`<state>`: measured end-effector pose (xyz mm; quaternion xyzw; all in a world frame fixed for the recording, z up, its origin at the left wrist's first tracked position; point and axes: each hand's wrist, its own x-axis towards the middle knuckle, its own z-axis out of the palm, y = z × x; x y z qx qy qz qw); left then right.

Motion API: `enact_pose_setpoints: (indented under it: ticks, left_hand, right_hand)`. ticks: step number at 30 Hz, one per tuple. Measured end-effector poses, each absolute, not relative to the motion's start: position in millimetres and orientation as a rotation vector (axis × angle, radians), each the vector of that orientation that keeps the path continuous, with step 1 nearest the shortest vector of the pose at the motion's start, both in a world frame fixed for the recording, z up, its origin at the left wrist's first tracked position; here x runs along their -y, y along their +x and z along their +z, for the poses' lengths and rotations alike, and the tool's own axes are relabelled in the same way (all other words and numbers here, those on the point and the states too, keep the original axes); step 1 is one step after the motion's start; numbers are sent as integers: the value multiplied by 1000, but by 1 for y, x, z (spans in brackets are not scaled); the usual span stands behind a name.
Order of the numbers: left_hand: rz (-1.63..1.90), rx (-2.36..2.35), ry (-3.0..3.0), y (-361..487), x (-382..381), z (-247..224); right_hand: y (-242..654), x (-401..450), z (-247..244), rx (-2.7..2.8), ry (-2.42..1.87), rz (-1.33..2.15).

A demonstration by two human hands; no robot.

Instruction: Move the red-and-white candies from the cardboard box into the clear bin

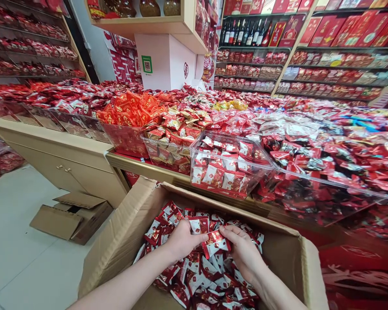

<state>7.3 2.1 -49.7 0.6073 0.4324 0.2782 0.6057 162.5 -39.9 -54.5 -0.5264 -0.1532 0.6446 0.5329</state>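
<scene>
Red-and-white packet held above loose packets in the open carton. Right hand nearly closed, pinching the packet's top right corner. Left hand curled, thumb gripping its left edge; fingertips hidden. Clear bin of similar packets just beyond carton; smaller cardboard box left of carton.

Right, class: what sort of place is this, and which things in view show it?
Probably a sweet or snack shop: clear plastic bins heaped with shiny red packets, a row of dark glass bottles, and a green-bordered QR code sign.
</scene>
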Motion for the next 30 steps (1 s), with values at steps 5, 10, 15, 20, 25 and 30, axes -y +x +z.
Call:
enact_pose_setpoints:
  ticks: [5, 10, 15, 20, 25, 30]
  left_hand:
    - [669, -1001, 1307, 7, -3, -55]
    - [724, -994, 948, 7, 4, -50]
    - [692, -980, 804, 10, 10, -50]
    - [749, -1058, 876, 9, 7, -51]
    - [791, -1115, 1037, 6, 0, -44]
    - [767, -1141, 1123, 5, -1, -38]
  right_hand:
    - [163, 41, -57, 400, -1243, 1588]
    - [162, 42, -61, 642, -1364, 1444]
    - [164, 42, -57, 564, -1305, 1439]
    - [166, 43, -58, 634, -1141, 1557]
    - [165, 46, -58, 708, -1201, 1615]
    - [163, 48, -52, 663, -1253, 1603]
